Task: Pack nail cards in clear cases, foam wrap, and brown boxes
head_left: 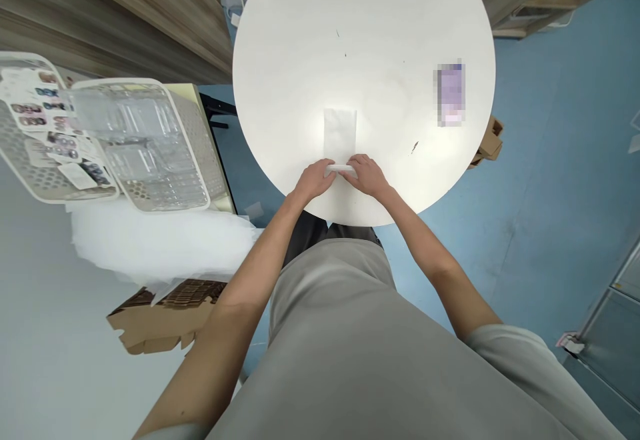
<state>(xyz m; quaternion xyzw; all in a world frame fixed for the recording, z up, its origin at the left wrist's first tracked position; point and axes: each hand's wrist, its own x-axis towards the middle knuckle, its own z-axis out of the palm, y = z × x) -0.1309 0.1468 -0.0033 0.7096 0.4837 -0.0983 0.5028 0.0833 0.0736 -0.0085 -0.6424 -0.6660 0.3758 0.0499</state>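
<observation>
White sheet (340,132): thin, matte, rectangular, lying flat on the smooth round table (295,60), near the table's near rim. Its near end forms a thicker, rounded band between my hands. My left hand (316,180) pinches the band's left end, fingers curled, thumb nearer the rim; my right hand (370,175) pinches the opposite end likewise.

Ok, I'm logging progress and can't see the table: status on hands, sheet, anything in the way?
Left hand and right hand pinching white roll. White sheet flat beyond. Pixelated purple item off right, not in the way.
</observation>
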